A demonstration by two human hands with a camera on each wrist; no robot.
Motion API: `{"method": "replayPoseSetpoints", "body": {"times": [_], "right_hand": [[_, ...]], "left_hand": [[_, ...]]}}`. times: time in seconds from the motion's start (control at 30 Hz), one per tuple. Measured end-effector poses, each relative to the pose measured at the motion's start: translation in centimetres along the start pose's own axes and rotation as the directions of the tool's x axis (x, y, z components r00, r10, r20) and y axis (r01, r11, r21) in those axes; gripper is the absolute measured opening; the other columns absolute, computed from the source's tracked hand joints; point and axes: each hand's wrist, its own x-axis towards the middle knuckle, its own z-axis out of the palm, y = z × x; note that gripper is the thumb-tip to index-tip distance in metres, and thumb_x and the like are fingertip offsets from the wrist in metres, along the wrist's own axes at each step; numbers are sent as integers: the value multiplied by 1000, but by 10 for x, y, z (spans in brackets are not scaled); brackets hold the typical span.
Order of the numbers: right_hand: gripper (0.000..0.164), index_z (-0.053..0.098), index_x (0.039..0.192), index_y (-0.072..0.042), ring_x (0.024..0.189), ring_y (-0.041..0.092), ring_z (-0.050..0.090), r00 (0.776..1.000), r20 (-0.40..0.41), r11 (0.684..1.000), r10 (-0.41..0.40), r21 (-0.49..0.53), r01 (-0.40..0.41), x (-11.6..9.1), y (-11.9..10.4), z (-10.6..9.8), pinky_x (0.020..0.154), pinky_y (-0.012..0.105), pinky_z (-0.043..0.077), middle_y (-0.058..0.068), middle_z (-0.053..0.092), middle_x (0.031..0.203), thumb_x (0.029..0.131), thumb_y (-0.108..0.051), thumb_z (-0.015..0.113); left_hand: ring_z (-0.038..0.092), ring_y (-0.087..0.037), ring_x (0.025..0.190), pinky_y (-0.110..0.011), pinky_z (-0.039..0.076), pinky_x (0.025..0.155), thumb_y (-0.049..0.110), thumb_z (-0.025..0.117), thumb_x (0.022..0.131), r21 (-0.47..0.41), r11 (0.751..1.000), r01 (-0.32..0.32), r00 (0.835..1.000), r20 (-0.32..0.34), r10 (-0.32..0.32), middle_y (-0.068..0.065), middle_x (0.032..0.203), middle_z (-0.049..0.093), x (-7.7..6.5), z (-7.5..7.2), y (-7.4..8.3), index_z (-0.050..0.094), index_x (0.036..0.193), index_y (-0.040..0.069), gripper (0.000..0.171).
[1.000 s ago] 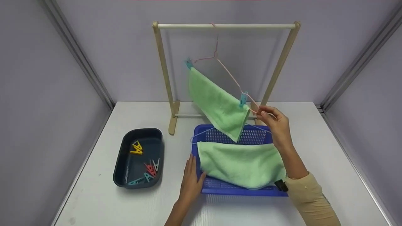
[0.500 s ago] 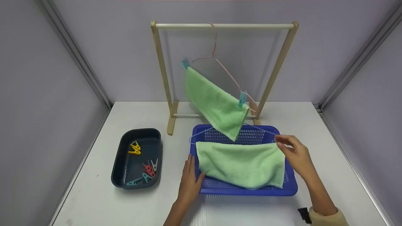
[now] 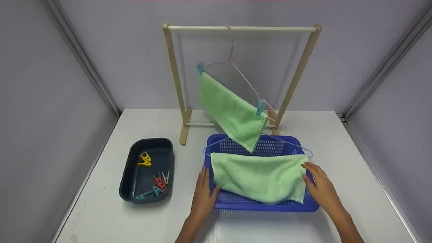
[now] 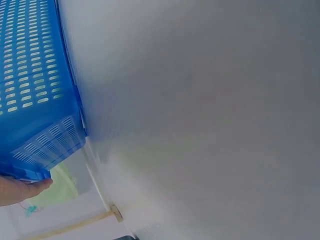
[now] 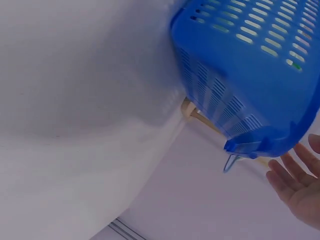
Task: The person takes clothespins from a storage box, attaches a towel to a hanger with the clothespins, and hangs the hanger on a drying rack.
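A blue basket (image 3: 266,206) stands at the table's front, with a green towel (image 3: 260,175) lying across it, over a light blue wire hanger (image 3: 286,141). My left hand (image 3: 203,199) rests along the basket's left rim, fingers straight and thumb over the rim. At the right rim, my right hand (image 3: 320,189) has its fingers spread loosely, fingertips right at the towel's upper right edge. The right wrist view shows those fingers (image 5: 295,175) close to the basket's corner. Behind, a second green towel (image 3: 233,114) hangs slanted from a pink hanger (image 3: 246,79) by teal clothespins (image 3: 261,107).
A wooden rack (image 3: 175,67) with a white top rod (image 3: 270,29) stands at the back, bearing the pink hanger. Left of the basket is a dark tray (image 3: 148,177) holding yellow (image 3: 145,162), red (image 3: 160,182), white and teal clothespins. Grey walls enclose the table.
My right hand has let go of the pink hanger's right end and come down and forward to the basket's right side. My left hand stays at the left rim.
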Motion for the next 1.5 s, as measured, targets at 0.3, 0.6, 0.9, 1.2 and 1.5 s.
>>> {"method": "replayPoseSetpoints", "body": {"times": [0.3,0.6,0.9,1.2,1.5], "right_hand": [[54,37,134,9,125,44,28,993,114,998,34,-61,-27,-19,19,20,97,56,27,23,31,140,86,1,59],[65,25,140,8,127,45,24,995,96,998,30,-63,-24,-21,25,27,99,56,24,25,23,144,87,-3,60],[62,26,138,10,126,46,23,994,102,997,47,-64,-40,-24,26,27,100,56,22,26,23,142,87,-1,59],[63,22,141,7,128,46,20,981,163,993,109,-73,-98,-24,26,26,97,60,24,25,17,145,89,-4,57],[61,22,140,8,127,48,19,978,169,992,121,-54,-113,-24,24,26,97,60,22,26,17,144,90,-2,55]], "left_hand": [[15,-41,132,-54,22,102,21,57,92,7,1000,-13,1000,10,13,-18,149,15,0,-2,1,22,142,-4,66],[16,-40,132,-54,21,102,20,56,92,-12,1000,11,1000,1,-11,-19,148,18,4,-8,-4,24,141,-5,64],[19,-40,132,-54,22,102,24,55,93,-2,1000,26,999,-27,-26,-22,146,21,16,-43,-16,30,138,-7,60],[23,-37,131,-54,22,102,20,57,92,114,985,130,991,-44,-126,-20,145,25,32,-95,-30,38,136,-3,53],[28,-41,126,-55,26,100,19,52,94,272,942,195,980,-22,-196,-28,139,30,48,-134,-60,40,131,-9,48]]}}
